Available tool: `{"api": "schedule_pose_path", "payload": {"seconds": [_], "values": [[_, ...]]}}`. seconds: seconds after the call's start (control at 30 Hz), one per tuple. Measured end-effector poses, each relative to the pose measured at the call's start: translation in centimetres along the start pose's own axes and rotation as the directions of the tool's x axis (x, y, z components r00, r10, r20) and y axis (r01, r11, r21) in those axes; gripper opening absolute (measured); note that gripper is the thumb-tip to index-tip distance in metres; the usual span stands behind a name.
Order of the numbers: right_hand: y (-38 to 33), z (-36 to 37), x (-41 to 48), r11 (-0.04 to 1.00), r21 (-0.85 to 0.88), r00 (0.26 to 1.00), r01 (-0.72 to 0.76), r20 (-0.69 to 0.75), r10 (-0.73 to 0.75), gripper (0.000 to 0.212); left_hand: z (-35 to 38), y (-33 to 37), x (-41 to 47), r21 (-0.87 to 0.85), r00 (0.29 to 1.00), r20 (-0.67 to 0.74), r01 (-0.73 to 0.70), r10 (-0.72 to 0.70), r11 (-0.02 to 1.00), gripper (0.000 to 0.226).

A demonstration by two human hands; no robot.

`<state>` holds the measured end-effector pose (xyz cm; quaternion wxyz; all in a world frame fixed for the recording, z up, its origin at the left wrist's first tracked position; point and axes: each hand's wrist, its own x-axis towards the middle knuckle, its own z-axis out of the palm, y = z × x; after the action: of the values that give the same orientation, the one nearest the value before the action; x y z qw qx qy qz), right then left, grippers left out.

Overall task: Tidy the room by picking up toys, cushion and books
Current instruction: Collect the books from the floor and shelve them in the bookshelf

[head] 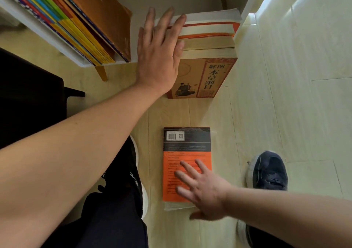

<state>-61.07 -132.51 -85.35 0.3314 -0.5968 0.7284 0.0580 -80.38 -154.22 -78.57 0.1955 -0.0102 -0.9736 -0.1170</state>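
Orange-and-black back cover, barcode and QR code printed at its top: a book (187,148) is laid flat on the wood floor (266,114), with the right hand (203,190) spread open over it. "本草纲目" is read on a tan stack (207,72) by the far wall, against which the flat, open left hand (159,53) is pressed. A shelf (57,38) and a shoe (268,169) are nearby.

Cannot see left ends of stacked books (209,32) under left hand (158,57). Cannot see lower right corner of orange book (186,147) beneath right hand (205,190), itself motion-blurred. Cannot read fine print just beyond right hand: too small. Lost upper ends of shelf books (80,19), left of left hand, to frame edge.
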Motion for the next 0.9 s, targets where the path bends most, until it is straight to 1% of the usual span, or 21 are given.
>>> {"api": "schedule_pose_path", "payload": {"seconds": [0.07,0.13,0.27,0.33,0.43,0.57,0.63,0.7,0.8,0.9], "values": [[-0.9,1.5,0.6,0.999,-0.014,0.996,-0.045,0.080,0.046,0.084,0.1,-0.2,0.1,-0.001,1.000,0.001,-0.012,0.012,1.000,0.048],[-0.7,2.2,0.7,0.994,-0.022,0.990,-0.106,0.093,0.108,0.083,0.2,-0.4,0.2,-0.008,1.000,-0.006,-0.014,0.014,1.000,0.049],[0.2,2.5,0.8,0.990,-0.091,0.987,-0.104,0.110,0.114,0.078,0.3,-0.5,0.1,-0.013,1.000,-0.012,-0.013,0.013,1.000,0.049],[0.8,2.1,1.1,0.991,-0.102,0.992,-0.082,0.086,0.091,0.069,0.3,-0.7,0.1,-0.012,1.000,-0.007,-0.023,0.023,1.000,0.049],[2.8,0.6,1.6,0.995,-0.073,0.997,-0.073,-0.018,0.072,0.056,0.3,-0.9,0.2,-0.008,0.999,0.013,-0.031,0.031,0.999,0.050],[5.6,-1.1,1.3,0.996,-0.049,0.989,-0.072,-0.132,0.065,0.052,0.1,-1.1,0.3,0.005,0.999,0.032,-0.028,0.028,1.000,0.051],[6.1,-0.9,0.5,0.997,-0.064,0.981,-0.035,-0.193,0.022,0.051,0.0,-1.0,0.2,0.012,0.999,0.038,-0.033,0.033,0.999,0.051],[6.0,-0.6,-0.4,0.993,-0.119,0.967,0.006,-0.251,-0.036,0.048,0.0,-0.9,0.1,0.011,0.999,0.038,-0.033,0.033,0.999,0.051],[5.7,-0.9,-1.9,0.984,-0.175,0.918,0.027,-0.384,-0.094,0.042,0.0,-0.8,0.1,-0.028,0.997,0.071,0.009,-0.007,1.000,0.051],[6.0,-2.0,-3.4,0.985,-0.173,0.827,-0.024,-0.556,-0.078,0.033,0.1,-0.8,0.2,-0.130,0.996,0.087,0.008,0.003,0.991,0.051]]}}
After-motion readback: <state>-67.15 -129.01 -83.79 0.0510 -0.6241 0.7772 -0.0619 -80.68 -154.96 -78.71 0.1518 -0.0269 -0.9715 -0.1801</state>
